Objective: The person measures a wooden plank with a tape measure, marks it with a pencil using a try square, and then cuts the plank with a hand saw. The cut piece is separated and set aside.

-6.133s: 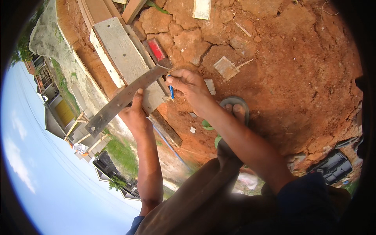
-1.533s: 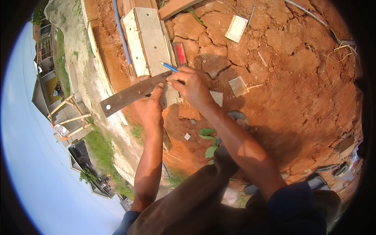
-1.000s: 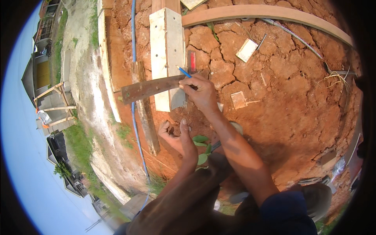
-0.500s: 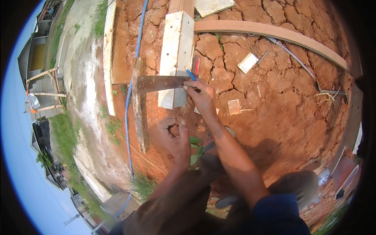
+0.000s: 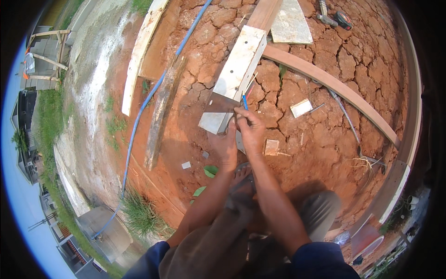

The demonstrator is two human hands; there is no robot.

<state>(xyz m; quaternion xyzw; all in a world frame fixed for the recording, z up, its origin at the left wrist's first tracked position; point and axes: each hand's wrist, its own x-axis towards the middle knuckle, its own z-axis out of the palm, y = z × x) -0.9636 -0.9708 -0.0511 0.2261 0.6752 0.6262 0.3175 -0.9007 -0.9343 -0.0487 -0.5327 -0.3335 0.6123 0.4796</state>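
While right hand point(image 5: 251, 132) pinches upright blue pencil point(image 5: 244, 100) | left hand point(image 5: 227, 144) presses plank point(image 5: 234, 76), lengthwise away.

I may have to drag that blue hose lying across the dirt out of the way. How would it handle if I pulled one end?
The blue hose would probably flex and snake along rather than move as one piece, since it already curves across the cracked ground. It looks thin and likely light, but may catch on the weathered plank beside it.

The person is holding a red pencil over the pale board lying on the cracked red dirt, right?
Not quite: the pencil in the right hand is blue, not red, as the head view shows. It is over the pale board on the cracked red dirt.
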